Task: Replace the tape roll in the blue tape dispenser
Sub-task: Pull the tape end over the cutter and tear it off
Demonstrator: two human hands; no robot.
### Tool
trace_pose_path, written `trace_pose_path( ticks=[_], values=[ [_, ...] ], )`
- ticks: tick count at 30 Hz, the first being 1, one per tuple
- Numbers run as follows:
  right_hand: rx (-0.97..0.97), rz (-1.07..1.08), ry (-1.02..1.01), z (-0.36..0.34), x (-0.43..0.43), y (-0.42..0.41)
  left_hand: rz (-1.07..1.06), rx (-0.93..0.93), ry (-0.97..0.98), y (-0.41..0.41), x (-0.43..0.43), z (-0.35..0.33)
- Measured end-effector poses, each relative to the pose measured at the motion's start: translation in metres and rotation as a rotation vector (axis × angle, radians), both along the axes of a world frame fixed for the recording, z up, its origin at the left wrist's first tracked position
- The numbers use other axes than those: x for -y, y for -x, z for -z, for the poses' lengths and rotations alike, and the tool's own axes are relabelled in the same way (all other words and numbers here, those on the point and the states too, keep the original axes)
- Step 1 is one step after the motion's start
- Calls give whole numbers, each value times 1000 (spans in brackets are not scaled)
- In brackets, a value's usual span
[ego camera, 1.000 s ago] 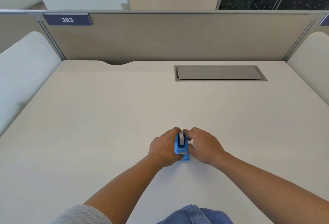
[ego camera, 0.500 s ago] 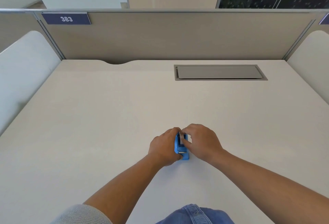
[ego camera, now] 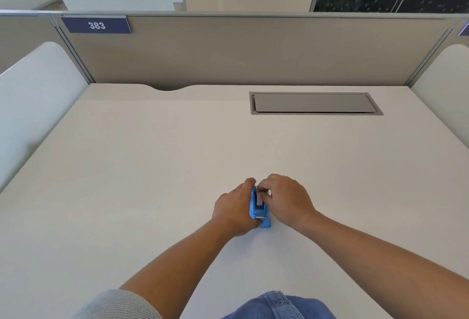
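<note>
Setting: our white desk [ego camera: 152,166] in an office cubicle, walled at the back by a beige partition [ego camera: 253,55].
Dispenser: we see the blue tape dispenser [ego camera: 259,213] standing on the near middle of the desk, its metal cutter end towards us.
Tape roll: a white strip of the tape roll [ego camera: 260,200] shows in the dispenser's slot; how much of it sits inside, we cannot tell.
Left hand: our left hand [ego camera: 234,208] wraps the dispenser's left side, fingers closed around the body.
Right hand: our right hand [ego camera: 285,198] arches over the top, fingertips pinched on the roll.
Beyond: a grey cable hatch [ego camera: 314,103] lies well apart at the desk's far right; a navy plate reading 383 [ego camera: 96,25] hangs on the partition's upper left.
</note>
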State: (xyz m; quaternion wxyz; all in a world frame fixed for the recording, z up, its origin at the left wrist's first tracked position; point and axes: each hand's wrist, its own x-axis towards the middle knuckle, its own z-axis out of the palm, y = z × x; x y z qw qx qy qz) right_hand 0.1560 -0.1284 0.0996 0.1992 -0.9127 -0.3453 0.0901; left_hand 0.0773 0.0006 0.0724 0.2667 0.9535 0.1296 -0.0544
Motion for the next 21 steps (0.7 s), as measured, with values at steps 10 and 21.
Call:
trace_pose_path(
  ticks=[10, 21],
  values=[
    [-16, 11, 29, 1, 6, 13, 8, -4, -23, 0, 0, 0],
    [-18, 19, 19, -1, 14, 27, -1, 7, -35, 0, -1, 3]
  ],
)
